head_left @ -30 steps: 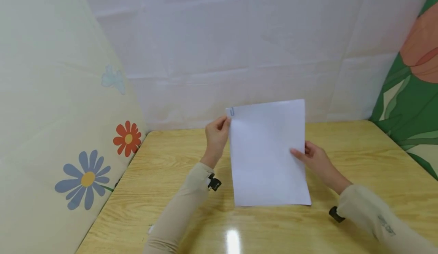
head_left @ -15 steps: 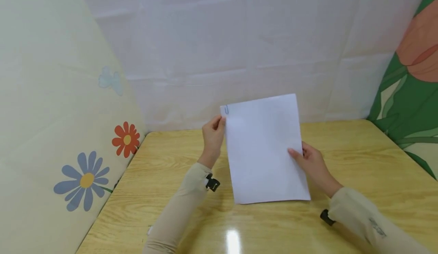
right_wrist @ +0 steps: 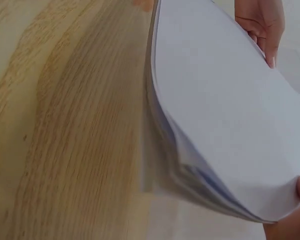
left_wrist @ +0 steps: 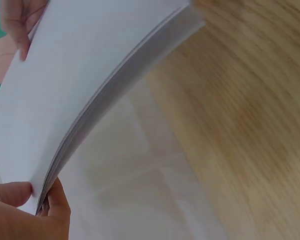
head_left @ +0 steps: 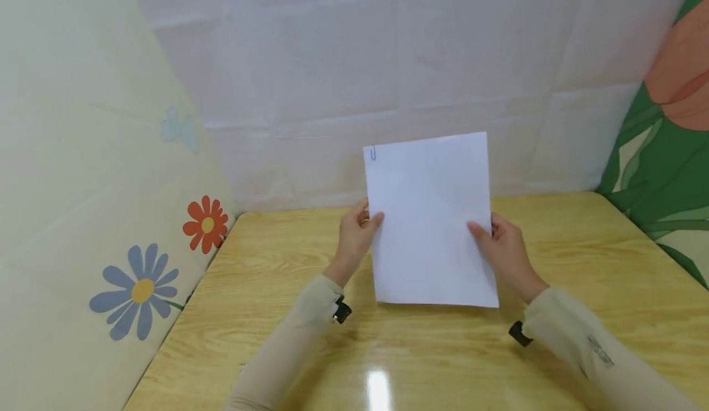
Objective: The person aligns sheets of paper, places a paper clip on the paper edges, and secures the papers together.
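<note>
A stack of white paper (head_left: 432, 226) is held up above the table, its lower edge toward me. A blue paper clip (head_left: 373, 152) sits on its top left corner. My left hand (head_left: 356, 239) grips the left edge a little below the clip, thumb on the front and fingers behind. On the right edge, my right hand (head_left: 505, 254) pinches the stack the same way. In the left wrist view the stack (left_wrist: 85, 65) bends, and several sheets show along its edge. The right wrist view shows the sheets (right_wrist: 225, 110) slightly fanned at the lower corner.
The wood-grain table (head_left: 266, 288) spreads beneath both hands. A white cloth (head_left: 332, 79) hangs behind it. Flower-patterned panels stand at the left (head_left: 66, 171) and right (head_left: 664, 171). Both forearms wear beige sleeves with black straps at the wrists.
The stack has risen, and its lower edge is higher off the table. My left hand has shifted down the edge from near the clip, with the thumb now on the front.
</note>
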Tool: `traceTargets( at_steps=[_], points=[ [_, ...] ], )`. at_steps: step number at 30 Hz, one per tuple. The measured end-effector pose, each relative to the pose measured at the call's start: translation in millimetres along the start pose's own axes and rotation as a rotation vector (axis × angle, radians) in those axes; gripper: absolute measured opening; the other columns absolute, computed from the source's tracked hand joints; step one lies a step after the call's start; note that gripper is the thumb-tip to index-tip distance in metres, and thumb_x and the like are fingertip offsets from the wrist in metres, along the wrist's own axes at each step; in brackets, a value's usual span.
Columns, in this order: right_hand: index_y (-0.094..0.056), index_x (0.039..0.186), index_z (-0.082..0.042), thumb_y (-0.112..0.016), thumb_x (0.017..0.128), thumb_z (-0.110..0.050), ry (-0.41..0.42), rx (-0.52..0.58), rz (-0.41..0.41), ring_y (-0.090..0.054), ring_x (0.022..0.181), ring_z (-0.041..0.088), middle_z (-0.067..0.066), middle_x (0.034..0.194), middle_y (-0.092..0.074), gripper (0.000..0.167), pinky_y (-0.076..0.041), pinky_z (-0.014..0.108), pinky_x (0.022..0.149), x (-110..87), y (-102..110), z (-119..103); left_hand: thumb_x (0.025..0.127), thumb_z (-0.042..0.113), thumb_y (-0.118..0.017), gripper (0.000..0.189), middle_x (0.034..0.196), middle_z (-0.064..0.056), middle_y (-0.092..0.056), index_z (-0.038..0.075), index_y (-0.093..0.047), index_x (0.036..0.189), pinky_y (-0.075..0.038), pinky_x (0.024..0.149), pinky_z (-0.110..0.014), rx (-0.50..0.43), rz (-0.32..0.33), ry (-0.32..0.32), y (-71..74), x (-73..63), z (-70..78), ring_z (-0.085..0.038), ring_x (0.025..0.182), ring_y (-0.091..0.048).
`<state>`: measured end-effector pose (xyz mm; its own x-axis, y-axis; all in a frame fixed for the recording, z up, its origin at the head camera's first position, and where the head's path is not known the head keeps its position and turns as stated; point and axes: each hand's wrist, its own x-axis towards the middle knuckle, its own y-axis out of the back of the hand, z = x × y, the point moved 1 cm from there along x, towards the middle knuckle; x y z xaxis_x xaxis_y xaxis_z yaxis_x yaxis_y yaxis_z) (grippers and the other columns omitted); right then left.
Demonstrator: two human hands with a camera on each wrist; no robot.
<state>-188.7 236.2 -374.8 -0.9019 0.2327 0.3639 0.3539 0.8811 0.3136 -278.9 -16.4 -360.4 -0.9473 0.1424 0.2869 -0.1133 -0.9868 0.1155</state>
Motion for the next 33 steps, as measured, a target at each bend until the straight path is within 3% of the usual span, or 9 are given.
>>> traceTargets(
  at_steps=[9,14,18,21,24,26,29,33],
  points=[
    [-0.060,0.106,0.012,-0.063,0.094,-0.022,-0.015,-0.031,0.128,-0.049,0.064,0.003,0.020,0.086,-0.063,0.036,-0.043,0.017,0.052,7.0,-9.2,5.1,0.088,0.000,-0.065,0.050,0.095,-0.018,-0.066,0.002,-0.052,0.136,-0.055,0.068,-0.027,0.242,-0.055,-0.016,-0.4,-15.4,-12.0,-0.023,0.081,-0.063],
    [-0.060,0.109,0.013,-0.063,0.094,-0.020,-0.033,-0.063,0.137,-0.050,0.067,-0.001,0.028,0.095,-0.063,0.036,-0.044,0.013,0.056,8.7,-11.8,4.3,0.086,-0.004,-0.063,0.057,0.091,-0.018,-0.063,-0.004,-0.044,0.139,-0.053,0.064,-0.027,0.307,-0.040,-0.082,0.5,-19.9,-11.1,-0.023,0.077,-0.061],
    [-0.056,0.120,0.012,-0.062,0.094,-0.015,-0.051,-0.039,0.145,-0.050,0.071,-0.007,0.031,0.104,-0.063,0.038,-0.043,0.009,0.061,10.7,-13.4,3.9,0.087,-0.007,-0.062,0.068,0.090,-0.015,-0.059,0.002,-0.032,0.147,-0.051,0.063,-0.026,0.326,-0.030,-0.111,1.9,-22.5,-9.3,-0.019,0.074,-0.057],
    [-0.044,0.137,0.006,-0.059,0.095,-0.004,-0.036,0.028,0.125,-0.052,0.077,-0.011,0.033,0.110,-0.061,0.046,-0.044,0.007,0.067,12.4,-14.8,3.6,0.086,-0.009,-0.061,0.065,0.088,-0.015,-0.058,0.008,-0.037,0.145,-0.050,0.064,-0.026,0.338,-0.024,-0.156,2.8,-22.8,-9.2,-0.020,0.074,-0.057],
    [-0.033,0.146,-0.001,-0.056,0.092,0.007,0.000,0.099,0.115,-0.052,0.086,-0.010,0.032,0.117,-0.057,0.059,-0.045,0.007,0.071,14.3,-16.1,5.9,0.085,-0.011,-0.062,0.055,0.089,-0.018,-0.061,0.006,-0.050,0.136,-0.051,0.063,-0.027,0.373,-0.017,-0.230,3.2,-23.0,-9.4,-0.024,0.073,-0.060],
    [-0.040,0.143,-0.002,-0.056,0.091,0.010,0.038,0.098,0.125,-0.052,0.085,-0.008,0.029,0.120,-0.056,0.055,-0.044,0.006,0.067,14.7,-16.7,7.8,0.085,-0.011,-0.062,0.047,0.096,-0.021,-0.063,0.002,-0.056,0.130,-0.051,0.063,-0.026,0.389,-0.020,-0.260,3.1,-23.3,-9.8,-0.026,0.074,-0.061],
    [-0.054,0.129,0.004,-0.058,0.092,0.006,0.063,0.047,0.132,-0.048,0.078,-0.004,0.023,0.125,-0.057,0.038,-0.041,0.008,0.056,14.6,-17.2,9.6,0.084,-0.011,-0.062,0.039,0.103,-0.021,-0.064,-0.003,-0.061,0.122,-0.051,0.065,-0.024,0.417,-0.021,-0.301,3.3,-23.0,-10.9,-0.027,0.076,-0.061],
    [-0.060,0.121,0.005,-0.058,0.094,-0.001,0.027,-0.009,0.095,-0.037,0.053,-0.001,0.022,0.126,-0.058,0.028,-0.035,0.015,0.044,14.3,-17.3,9.6,0.084,-0.011,-0.063,0.036,0.092,-0.018,-0.063,-0.005,-0.063,0.120,-0.050,0.065,-0.024,0.476,-0.033,-0.337,3.8,-21.9,-11.6,-0.024,0.075,-0.059]
  ],
)
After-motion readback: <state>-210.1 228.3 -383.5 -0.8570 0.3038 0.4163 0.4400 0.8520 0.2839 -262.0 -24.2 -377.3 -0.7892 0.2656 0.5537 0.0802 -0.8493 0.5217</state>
